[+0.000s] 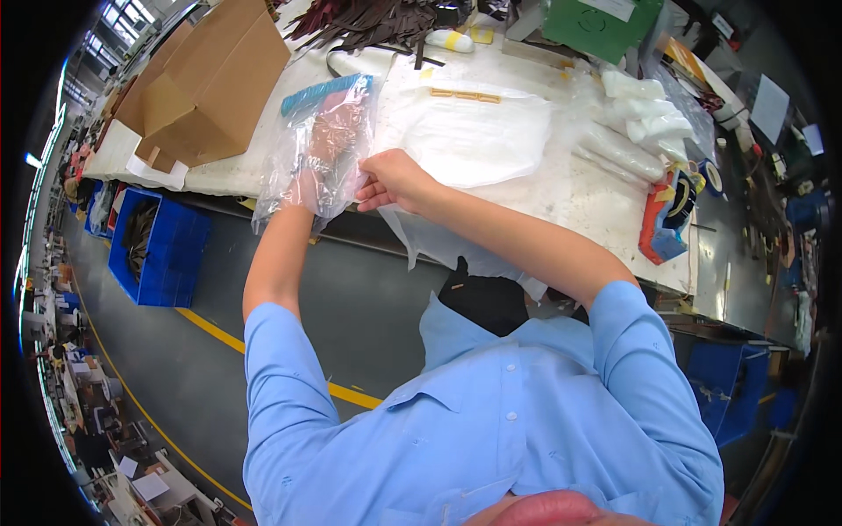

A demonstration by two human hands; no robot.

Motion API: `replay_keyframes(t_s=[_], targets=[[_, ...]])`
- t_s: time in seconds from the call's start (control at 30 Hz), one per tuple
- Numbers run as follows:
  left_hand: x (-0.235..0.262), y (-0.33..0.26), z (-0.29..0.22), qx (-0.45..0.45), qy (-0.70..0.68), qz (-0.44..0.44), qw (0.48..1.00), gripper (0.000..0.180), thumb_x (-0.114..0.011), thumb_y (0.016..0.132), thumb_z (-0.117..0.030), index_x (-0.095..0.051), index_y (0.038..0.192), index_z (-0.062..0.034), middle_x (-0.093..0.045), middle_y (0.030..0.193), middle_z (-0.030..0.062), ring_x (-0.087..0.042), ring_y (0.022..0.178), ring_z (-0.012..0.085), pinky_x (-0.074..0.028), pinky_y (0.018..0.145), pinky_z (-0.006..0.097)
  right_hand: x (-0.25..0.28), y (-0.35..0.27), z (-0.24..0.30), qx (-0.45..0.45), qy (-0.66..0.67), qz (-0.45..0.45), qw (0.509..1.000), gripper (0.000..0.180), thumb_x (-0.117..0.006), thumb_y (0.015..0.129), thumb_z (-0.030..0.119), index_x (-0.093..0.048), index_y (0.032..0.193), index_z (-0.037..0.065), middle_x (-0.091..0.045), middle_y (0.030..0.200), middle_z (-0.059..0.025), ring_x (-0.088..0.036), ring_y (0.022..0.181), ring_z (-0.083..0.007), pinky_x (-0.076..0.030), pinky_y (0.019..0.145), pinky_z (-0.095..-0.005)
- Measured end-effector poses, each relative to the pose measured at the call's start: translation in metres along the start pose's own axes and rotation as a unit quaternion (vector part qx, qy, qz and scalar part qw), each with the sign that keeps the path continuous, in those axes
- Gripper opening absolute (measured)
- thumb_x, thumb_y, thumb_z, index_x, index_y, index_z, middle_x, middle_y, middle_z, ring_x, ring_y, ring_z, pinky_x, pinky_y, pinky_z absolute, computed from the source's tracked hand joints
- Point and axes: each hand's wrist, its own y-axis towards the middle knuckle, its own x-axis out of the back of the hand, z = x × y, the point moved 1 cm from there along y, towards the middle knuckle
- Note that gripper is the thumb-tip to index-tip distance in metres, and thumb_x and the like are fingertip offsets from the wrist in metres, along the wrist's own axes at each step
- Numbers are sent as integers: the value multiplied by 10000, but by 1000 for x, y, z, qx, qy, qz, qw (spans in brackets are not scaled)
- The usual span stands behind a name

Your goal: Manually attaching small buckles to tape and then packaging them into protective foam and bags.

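A clear, crinkled plastic bag (pixel 279 167) with a teal band along its far end hangs partly over the table's front edge. My left hand (pixel 331 131) is pushed deep inside this bag and shows through the plastic, reaching close to the teal band. Glare and creases hide how its fingers are set. At the bag's right side, my right hand (pixel 395 178) has its thumb and index finger closed on the bag's edge, with the other fingers curled. Just beyond the right hand lies a thin white sheet (pixel 478 140), a narrow tan strip (pixel 465 95) at its far edge.
An open cardboard box (pixel 206 96) stands at the table's left. Brown strips (pixel 373 24) lie at the back, near a green box (pixel 601 26). Rolled clear wrap (pixel 618 149) and a red-and-blue tape dispenser (pixel 662 219) sit rightward. A blue bin (pixel 167 250) stands below left.
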Motion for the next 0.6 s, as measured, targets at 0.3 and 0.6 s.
replay_keyframes(t_s=[0.3,0.6], targets=[[86,-121,-81,76,-15,66,995,348,-610,1037,-112,-677,1369,-33,-715,1247,204,-681,1171,388,-560,974,477,91,-141,3,115,-267,-1,957,232,-605,1103,169,-738,1181,-4,-763,936,-83,-713,714,-109,-600,685,-275],[195,-100,-308,192,-226,-9,955,127,-686,1031,-42,-779,1057,42,-788,887,93,-743,803,135,-570,736,270,157,-163,22,433,-695,-125,560,509,-756,990,322,-650,1420,70,-618,1485,-203,-523,1428,-436,-406,1188,-553]])
